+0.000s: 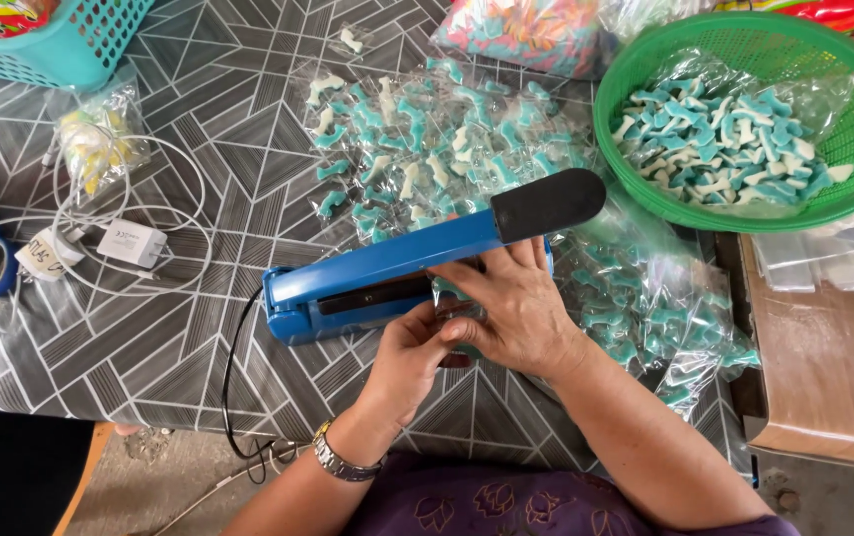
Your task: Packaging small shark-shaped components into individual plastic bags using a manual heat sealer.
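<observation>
Both hands meet at the front edge of the blue plastic heat sealer with a black handle pad, which lies on the grey patterned tablecloth. I see my right hand flat, fingers stretched and close together, pressing down on a small clear plastic bag that is mostly hidden under it. My left hand, with a metal wristwatch at the wrist, is curled and pinches the near edge of the same bag with narrow fingers; I cannot tell how much of the bag is inside the sealer. The arm of the sealer is raised a little at the black end, and a dark gap shows under it.

Behind the sealer lies a heap of sealed clear bags filled with turquoise and white candies, and more of these bags lie just to the right of my right hand. A round green plastic basket at the far right holds an open bag of the same candies. A brown cardboard box stands near the right edge. On the left I see a white charger with its cable and a turquoise basket.
</observation>
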